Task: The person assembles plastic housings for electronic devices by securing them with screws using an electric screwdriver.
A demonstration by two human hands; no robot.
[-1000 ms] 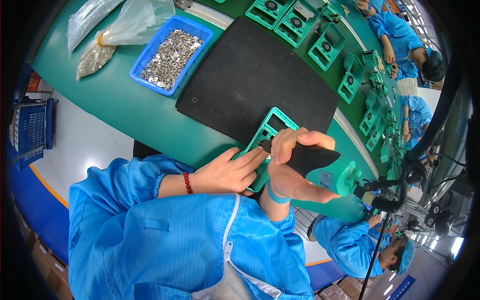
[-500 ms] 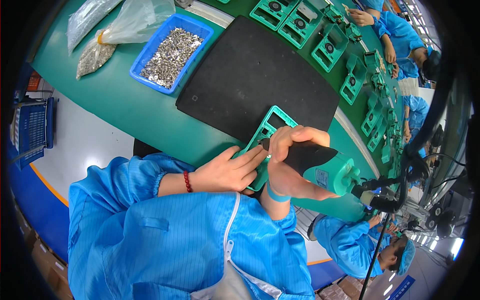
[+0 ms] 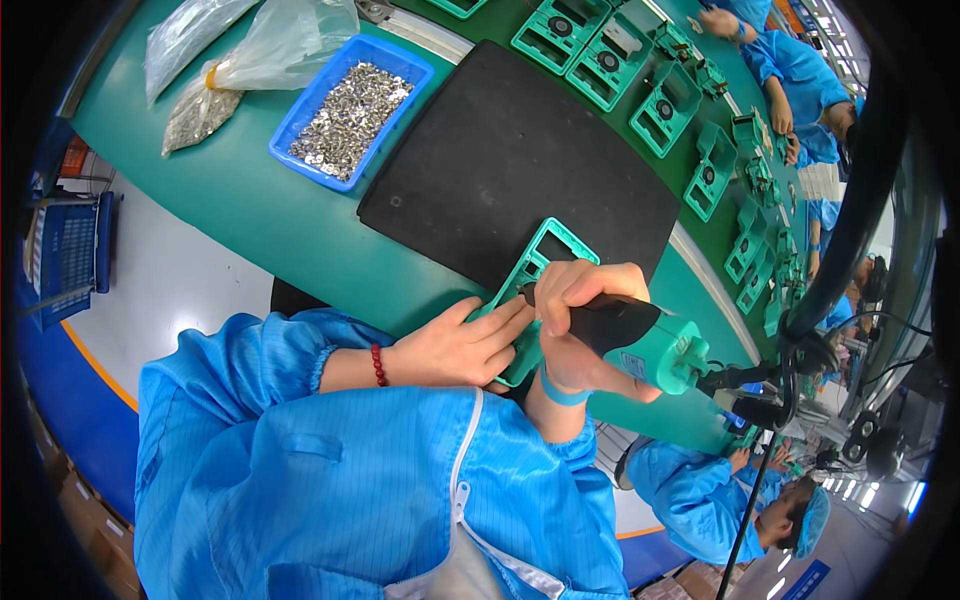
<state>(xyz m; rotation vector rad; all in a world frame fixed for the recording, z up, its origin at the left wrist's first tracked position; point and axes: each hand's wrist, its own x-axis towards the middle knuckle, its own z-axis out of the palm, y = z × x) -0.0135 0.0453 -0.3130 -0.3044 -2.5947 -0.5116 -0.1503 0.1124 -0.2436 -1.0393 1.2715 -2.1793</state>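
Head view: blue tray (image 3: 300, 120) beside black mat (image 3: 500, 150); green frames (image 3: 600, 50) beyond.

A blue tray (image 3: 350, 110) of small metal parts sits on the green bench (image 3: 260, 215), near its front edge and just beside the left edge of the black mat (image 3: 510, 150). Two clear plastic bags (image 3: 235, 50) lie at the tray's left corner (one shows metal parts inside). Green frames (image 3: 590, 45) stand in a row along the far edge of the bench, beyond the mat. A blue crate (image 3: 65, 255) sits on the floor, left of the bench. Other workers in blue coats (image 3: 800, 70) sit farther along.
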